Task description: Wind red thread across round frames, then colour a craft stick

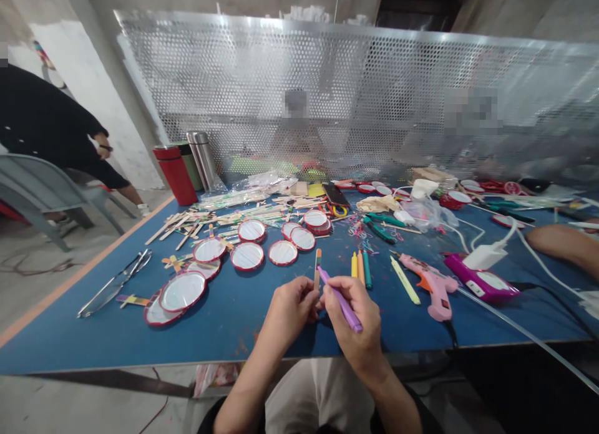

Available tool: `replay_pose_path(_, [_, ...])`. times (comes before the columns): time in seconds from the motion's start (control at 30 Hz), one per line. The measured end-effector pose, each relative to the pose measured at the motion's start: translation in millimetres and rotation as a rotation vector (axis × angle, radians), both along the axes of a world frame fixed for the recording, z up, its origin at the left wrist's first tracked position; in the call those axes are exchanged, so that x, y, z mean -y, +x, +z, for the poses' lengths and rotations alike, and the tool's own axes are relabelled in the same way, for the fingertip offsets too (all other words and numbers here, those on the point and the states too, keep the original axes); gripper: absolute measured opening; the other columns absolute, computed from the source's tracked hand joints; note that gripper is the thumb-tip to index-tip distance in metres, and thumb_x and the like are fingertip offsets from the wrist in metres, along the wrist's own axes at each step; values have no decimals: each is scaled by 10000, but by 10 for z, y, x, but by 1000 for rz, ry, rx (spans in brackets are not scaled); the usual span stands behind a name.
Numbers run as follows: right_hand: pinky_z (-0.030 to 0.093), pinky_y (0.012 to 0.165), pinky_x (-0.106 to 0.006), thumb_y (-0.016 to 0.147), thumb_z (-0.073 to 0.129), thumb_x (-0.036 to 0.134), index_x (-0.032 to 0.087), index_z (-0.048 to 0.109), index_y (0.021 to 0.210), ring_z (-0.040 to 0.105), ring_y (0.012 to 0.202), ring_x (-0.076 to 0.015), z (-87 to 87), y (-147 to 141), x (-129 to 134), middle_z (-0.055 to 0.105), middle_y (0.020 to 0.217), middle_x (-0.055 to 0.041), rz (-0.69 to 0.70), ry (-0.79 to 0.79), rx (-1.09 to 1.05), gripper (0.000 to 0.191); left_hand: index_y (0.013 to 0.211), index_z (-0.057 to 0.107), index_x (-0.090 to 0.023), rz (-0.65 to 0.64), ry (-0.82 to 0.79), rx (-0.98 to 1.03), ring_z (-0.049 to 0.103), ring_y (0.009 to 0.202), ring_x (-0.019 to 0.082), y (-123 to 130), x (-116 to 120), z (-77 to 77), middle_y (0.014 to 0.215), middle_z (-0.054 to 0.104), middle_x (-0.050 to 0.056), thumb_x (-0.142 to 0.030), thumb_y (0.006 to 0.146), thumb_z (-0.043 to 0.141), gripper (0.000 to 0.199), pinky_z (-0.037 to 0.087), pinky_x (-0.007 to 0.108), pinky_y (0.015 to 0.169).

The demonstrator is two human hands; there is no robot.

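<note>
Between the fingers of my left hand [294,303] a wooden craft stick [318,262] is held upright, its upper part banded with green and orange colour. My right hand [353,312] grips a purple marker [344,306], whose tip meets the stick or lies very close to it. Just right of my hands lie a yellow marker [354,264], an orange one [360,269] and a teal one [367,270]. A pale yellow marker [405,281] rests farther right. Several round red-rimmed discs [247,256] are spread to the left, some with coloured sticks attached.
A pink glue gun [435,287] and a purple power strip [482,281] sit on the right with cables. Loose craft sticks [187,225], pliers [378,228] and a red flask [175,175] stand or lie farther back. Folded glasses [115,284] lie left. Another person's arm [564,247] reaches in at right.
</note>
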State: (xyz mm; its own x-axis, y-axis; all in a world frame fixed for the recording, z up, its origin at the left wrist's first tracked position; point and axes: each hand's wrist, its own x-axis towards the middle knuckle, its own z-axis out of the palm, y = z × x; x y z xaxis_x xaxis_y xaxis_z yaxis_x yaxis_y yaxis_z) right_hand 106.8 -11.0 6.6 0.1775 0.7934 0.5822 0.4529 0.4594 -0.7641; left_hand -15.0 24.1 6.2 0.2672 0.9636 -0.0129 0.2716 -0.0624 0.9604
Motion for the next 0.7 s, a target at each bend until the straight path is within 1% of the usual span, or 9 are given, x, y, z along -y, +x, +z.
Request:
replay_pose_path(0.2, [542, 557, -214, 879, 547, 252, 196, 566, 913, 673, 601, -137, 0, 2, -15, 694, 742, -17, 2, 0, 9, 68, 708, 571, -194, -5, -2, 10, 563, 477, 133, -5, -1, -6, 528, 581, -24, -330, 795, 490, 181, 432, 219, 499])
replay_pose_path(0.4, [530, 535, -215, 878, 535, 248, 192, 562, 862, 654, 554, -132, 17, 5, -5, 669, 661, -6, -11, -6, 0, 64, 679, 544, -202, 4, -8, -6, 559, 467, 133, 3, 6, 21, 510, 578, -30, -344, 797, 491, 192, 426, 218, 495])
replay_pose_path(0.6, [535, 552, -221, 880, 540, 249, 182, 560, 892, 659, 576, -134, 4, -1, -5, 675, 707, -20, 11, -19, -26, 71, 677, 533, -200, -4, 0, -15, 562, 473, 135, -3, 9, 23, 519, 569, -30, -330, 800, 482, 186, 426, 219, 492])
replay_pose_path(0.7, [530, 543, -216, 881, 537, 241, 181, 563, 885, 649, 562, -128, 9, -6, -2, 665, 690, -14, 19, -17, -22, 66, 700, 549, -193, -11, 11, -28, 565, 483, 137, -6, 7, 19, 532, 568, -26, -313, 804, 471, 177, 428, 222, 500])
